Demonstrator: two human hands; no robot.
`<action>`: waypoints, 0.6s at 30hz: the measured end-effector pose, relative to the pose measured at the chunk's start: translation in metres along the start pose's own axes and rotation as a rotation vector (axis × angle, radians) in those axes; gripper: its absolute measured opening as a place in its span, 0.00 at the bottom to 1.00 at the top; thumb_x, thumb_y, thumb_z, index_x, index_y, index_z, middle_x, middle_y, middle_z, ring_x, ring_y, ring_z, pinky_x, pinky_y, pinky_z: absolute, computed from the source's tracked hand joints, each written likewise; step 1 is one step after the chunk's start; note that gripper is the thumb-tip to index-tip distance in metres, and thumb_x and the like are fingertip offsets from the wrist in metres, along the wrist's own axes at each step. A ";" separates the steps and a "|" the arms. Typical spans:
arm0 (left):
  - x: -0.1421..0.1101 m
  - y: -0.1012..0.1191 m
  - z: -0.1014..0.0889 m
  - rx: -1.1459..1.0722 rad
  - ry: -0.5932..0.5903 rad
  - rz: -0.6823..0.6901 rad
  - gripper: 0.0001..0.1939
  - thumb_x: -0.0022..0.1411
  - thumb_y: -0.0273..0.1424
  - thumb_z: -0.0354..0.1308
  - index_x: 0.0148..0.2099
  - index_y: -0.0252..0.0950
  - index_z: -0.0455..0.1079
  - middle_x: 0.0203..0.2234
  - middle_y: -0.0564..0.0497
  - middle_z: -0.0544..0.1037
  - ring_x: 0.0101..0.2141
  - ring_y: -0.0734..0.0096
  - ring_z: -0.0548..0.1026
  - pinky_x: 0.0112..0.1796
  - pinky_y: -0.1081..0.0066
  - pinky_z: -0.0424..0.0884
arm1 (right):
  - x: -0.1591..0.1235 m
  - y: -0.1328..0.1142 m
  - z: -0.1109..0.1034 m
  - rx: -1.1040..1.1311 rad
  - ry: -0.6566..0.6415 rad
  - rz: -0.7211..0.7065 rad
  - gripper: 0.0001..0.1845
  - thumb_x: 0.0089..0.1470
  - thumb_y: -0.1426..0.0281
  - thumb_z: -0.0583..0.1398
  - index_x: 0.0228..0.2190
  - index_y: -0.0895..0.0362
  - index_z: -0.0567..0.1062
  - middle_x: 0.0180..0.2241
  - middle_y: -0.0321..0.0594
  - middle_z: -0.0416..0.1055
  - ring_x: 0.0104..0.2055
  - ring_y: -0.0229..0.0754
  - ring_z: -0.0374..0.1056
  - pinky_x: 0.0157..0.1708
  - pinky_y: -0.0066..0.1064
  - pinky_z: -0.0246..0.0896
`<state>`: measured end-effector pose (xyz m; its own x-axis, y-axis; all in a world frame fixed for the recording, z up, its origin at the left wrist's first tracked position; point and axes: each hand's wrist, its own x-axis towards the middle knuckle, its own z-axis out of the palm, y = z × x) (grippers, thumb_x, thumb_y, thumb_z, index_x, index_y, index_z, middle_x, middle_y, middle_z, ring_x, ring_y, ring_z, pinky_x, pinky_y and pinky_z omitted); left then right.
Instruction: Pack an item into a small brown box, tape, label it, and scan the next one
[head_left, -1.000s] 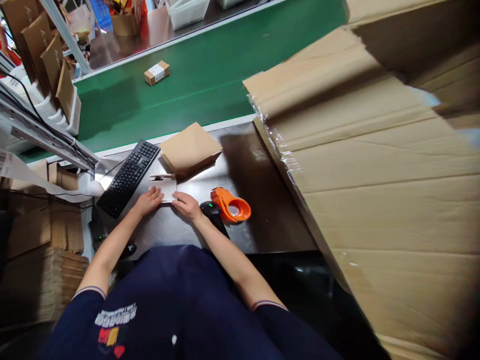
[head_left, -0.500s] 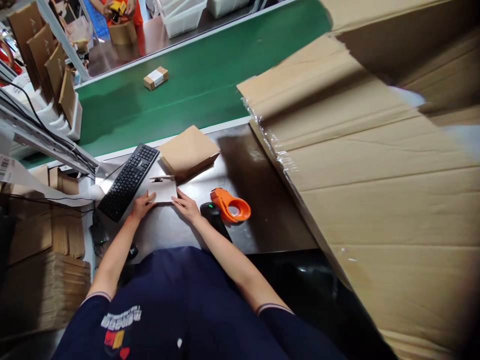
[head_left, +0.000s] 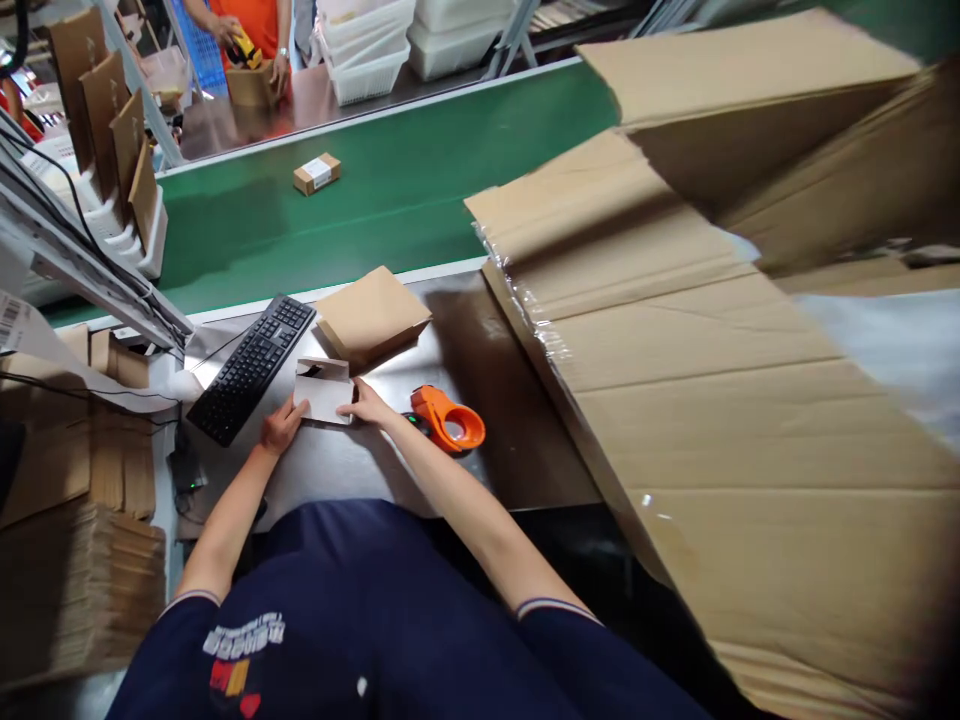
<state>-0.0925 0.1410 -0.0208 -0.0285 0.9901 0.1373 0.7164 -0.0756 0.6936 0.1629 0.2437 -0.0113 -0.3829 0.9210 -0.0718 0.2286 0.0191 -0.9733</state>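
Observation:
A small white box lies on the dark worktable, its far flap raised. My left hand grips its near left corner, fingers curled. My right hand pinches its right edge. A stack of flat brown cartons lies just beyond it, and a black keyboard sits to its left. An orange tape dispenser lies right of my right hand.
A green conveyor belt runs behind the table and carries a small labelled brown box. Large wrapped cardboard sheets fill the right side. Flat cartons are stacked at the left. A person in orange works across the belt.
The white box's far flap has come up and the box now tilts off the table between my hands. The view has shifted, showing more of the far side.

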 end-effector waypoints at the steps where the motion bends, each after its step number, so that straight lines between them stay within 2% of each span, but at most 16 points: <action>1: -0.006 0.001 0.003 -0.020 0.029 -0.024 0.17 0.68 0.39 0.61 0.55 0.40 0.80 0.53 0.40 0.84 0.49 0.53 0.84 0.52 0.57 0.81 | -0.011 0.000 -0.001 -0.026 0.006 -0.023 0.30 0.41 0.63 0.74 0.46 0.57 0.74 0.41 0.45 0.79 0.42 0.52 0.75 0.46 0.45 0.76; 5: -0.038 0.010 0.023 -0.066 0.116 -0.172 0.26 0.64 0.32 0.62 0.64 0.37 0.70 0.52 0.39 0.84 0.49 0.49 0.84 0.49 0.51 0.82 | -0.057 0.004 0.004 -0.129 0.028 -0.103 0.30 0.49 0.66 0.68 0.53 0.54 0.71 0.48 0.46 0.77 0.45 0.51 0.74 0.48 0.45 0.74; 8: -0.061 0.025 0.032 -0.067 0.128 -0.243 0.39 0.62 0.29 0.64 0.73 0.37 0.56 0.54 0.37 0.82 0.50 0.48 0.84 0.49 0.50 0.82 | -0.077 0.004 0.011 -0.151 0.009 -0.112 0.25 0.49 0.68 0.64 0.50 0.52 0.71 0.46 0.44 0.77 0.43 0.50 0.74 0.47 0.42 0.74; 11: -0.069 0.040 0.025 -0.182 0.075 -0.263 0.55 0.59 0.29 0.70 0.78 0.40 0.41 0.61 0.35 0.78 0.56 0.48 0.81 0.55 0.52 0.79 | -0.079 0.003 0.011 -0.153 -0.010 -0.116 0.22 0.49 0.68 0.63 0.47 0.53 0.72 0.43 0.43 0.76 0.41 0.48 0.73 0.44 0.40 0.74; 13: -0.062 0.048 0.014 -0.303 0.087 -0.256 0.58 0.59 0.32 0.72 0.79 0.42 0.37 0.68 0.34 0.70 0.64 0.50 0.74 0.61 0.54 0.75 | -0.075 0.001 0.008 -0.145 -0.029 -0.111 0.22 0.49 0.68 0.63 0.48 0.53 0.72 0.42 0.42 0.76 0.40 0.48 0.73 0.42 0.39 0.74; 15: -0.047 0.053 0.000 -0.397 0.143 -0.250 0.51 0.63 0.36 0.69 0.78 0.42 0.43 0.73 0.34 0.63 0.69 0.52 0.68 0.63 0.56 0.72 | -0.072 0.000 0.005 -0.144 -0.052 -0.108 0.23 0.49 0.68 0.63 0.48 0.53 0.71 0.42 0.42 0.76 0.39 0.47 0.73 0.43 0.39 0.74; 16: -0.038 0.055 -0.006 -0.430 0.153 -0.251 0.45 0.65 0.36 0.67 0.77 0.41 0.50 0.72 0.35 0.63 0.69 0.53 0.68 0.62 0.57 0.73 | -0.071 -0.001 0.003 -0.146 -0.062 -0.107 0.23 0.48 0.69 0.63 0.48 0.53 0.71 0.43 0.42 0.76 0.40 0.48 0.73 0.44 0.40 0.74; 18: -0.021 0.058 -0.014 -0.467 0.106 -0.257 0.32 0.66 0.36 0.66 0.69 0.39 0.64 0.66 0.37 0.73 0.63 0.54 0.75 0.58 0.59 0.77 | -0.071 -0.003 0.002 -0.143 -0.062 -0.103 0.25 0.48 0.67 0.65 0.49 0.53 0.72 0.45 0.43 0.76 0.44 0.49 0.74 0.47 0.42 0.75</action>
<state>-0.0605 0.1143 0.0265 -0.2499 0.9680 -0.0244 0.2920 0.0994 0.9512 0.1877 0.1780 -0.0042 -0.4640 0.8858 0.0095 0.3084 0.1716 -0.9357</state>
